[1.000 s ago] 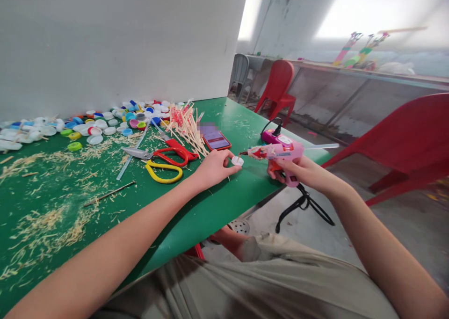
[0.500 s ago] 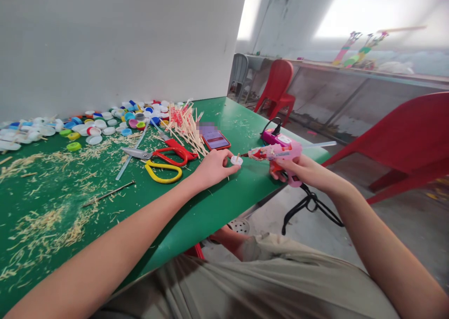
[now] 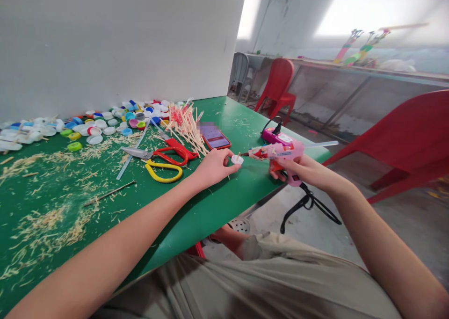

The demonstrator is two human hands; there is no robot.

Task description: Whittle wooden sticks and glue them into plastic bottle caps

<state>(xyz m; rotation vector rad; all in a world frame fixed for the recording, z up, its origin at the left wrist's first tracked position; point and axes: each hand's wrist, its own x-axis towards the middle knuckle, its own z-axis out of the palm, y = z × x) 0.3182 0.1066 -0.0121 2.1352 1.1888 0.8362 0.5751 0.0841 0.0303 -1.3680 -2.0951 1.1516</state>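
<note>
Between thumb and fingers, my left hand (image 3: pixel 216 166) pinches a white bottle cap (image 3: pixel 237 160) with a short wooden stick standing up in it. My right hand (image 3: pixel 298 169) is wrapped round the handle of a pink hot glue gun (image 3: pixel 286 151). The gun's nozzle points left and is right by the stick in the cap; whether they touch I cannot tell. A clear glue stick (image 3: pixel 322 144) pokes out of the gun's back end. Scissors (image 3: pixel 159 162) with one red and one yellow handle lie left of my left hand, and a phone (image 3: pixel 216 137) lies just beyond it.
Many coloured bottle caps (image 3: pixel 101 124) and a pile of wooden sticks (image 3: pixel 185 127) lie along the white board (image 3: pixel 122 43). Wood shavings and a metal rod (image 3: pixel 110 193) are on the green table (image 3: pixel 196 216). A purple power strip (image 3: pixel 275 136) sits near its edge. Red chairs (image 3: pixel 403 136) stand to the right.
The glue gun has shifted very slightly, its nozzle now closer to the stick in the cap. My left hand keeps its pinch on the cap, almost still.
</note>
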